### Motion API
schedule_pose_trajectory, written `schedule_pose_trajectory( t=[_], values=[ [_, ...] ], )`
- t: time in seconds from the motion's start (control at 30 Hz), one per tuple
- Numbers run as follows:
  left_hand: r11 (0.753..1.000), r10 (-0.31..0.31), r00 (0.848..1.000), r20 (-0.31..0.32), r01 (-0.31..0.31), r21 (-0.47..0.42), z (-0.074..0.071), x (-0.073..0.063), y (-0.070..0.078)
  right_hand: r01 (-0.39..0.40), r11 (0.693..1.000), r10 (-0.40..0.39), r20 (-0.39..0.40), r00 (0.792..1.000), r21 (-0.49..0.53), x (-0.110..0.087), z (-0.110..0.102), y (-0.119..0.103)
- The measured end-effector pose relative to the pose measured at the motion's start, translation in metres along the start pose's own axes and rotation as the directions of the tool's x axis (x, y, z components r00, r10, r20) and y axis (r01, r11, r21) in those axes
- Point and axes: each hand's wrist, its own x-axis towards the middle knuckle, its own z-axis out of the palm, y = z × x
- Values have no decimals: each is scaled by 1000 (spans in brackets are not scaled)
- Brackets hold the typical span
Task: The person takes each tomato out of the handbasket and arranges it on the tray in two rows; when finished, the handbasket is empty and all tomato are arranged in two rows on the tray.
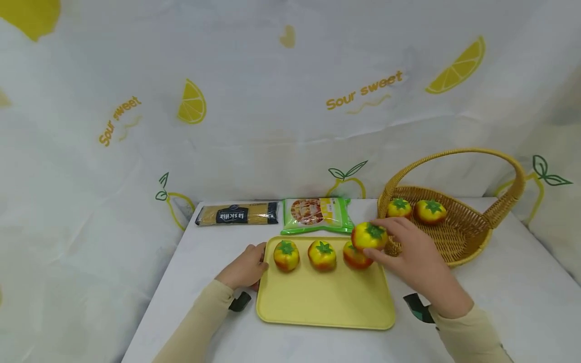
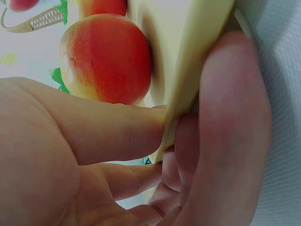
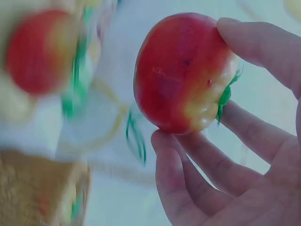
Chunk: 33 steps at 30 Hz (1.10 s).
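Note:
My right hand (image 1: 415, 254) holds a red-and-yellow tomato (image 1: 368, 236) with a green star-shaped top, pinched between thumb and fingertips. In the head view it overlaps a tomato (image 1: 356, 258) at the tray's right end. The right wrist view shows the held tomato (image 3: 181, 73) from its red underside. My left hand (image 1: 245, 266) grips the left edge of the yellow tray (image 1: 324, 302), thumb and fingers on either side of the rim in the left wrist view. Two more tomatoes, one on the left (image 1: 286, 255) and one in the middle (image 1: 322, 255), sit along the tray's far side.
A wicker basket (image 1: 458, 242) with a tall handle stands to the right, two tomatoes (image 1: 430, 212) inside. Behind the tray lie a pasta pack (image 1: 238, 214) and a green-edged food packet (image 1: 317, 214). A lemon-printed cloth (image 1: 272, 101) hangs behind the white table.

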Motion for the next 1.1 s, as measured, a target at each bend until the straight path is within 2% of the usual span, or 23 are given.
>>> schedule_pose_trajectory(
  t=[0.23,0.4,0.7,0.93,1.1],
  values=[
    [1000,3,1000,3,-3,-2,1,4,-1,93,994,-101,133,986,63,-3,50,-42],
    [1000,-5,1000,-1,5,25,1,5,-2,118,987,-144,263,954,112,-7,79,-64],
    [999,10,1000,-3,-10,43,0,5,1,106,982,-162,400,902,157,-8,112,-84],
    [999,33,999,-4,-33,42,0,5,0,129,978,-186,406,894,163,-10,125,-88],
    [999,25,1000,-5,-25,38,-1,3,-2,139,978,-193,412,891,158,-11,128,-91]
  ],
)
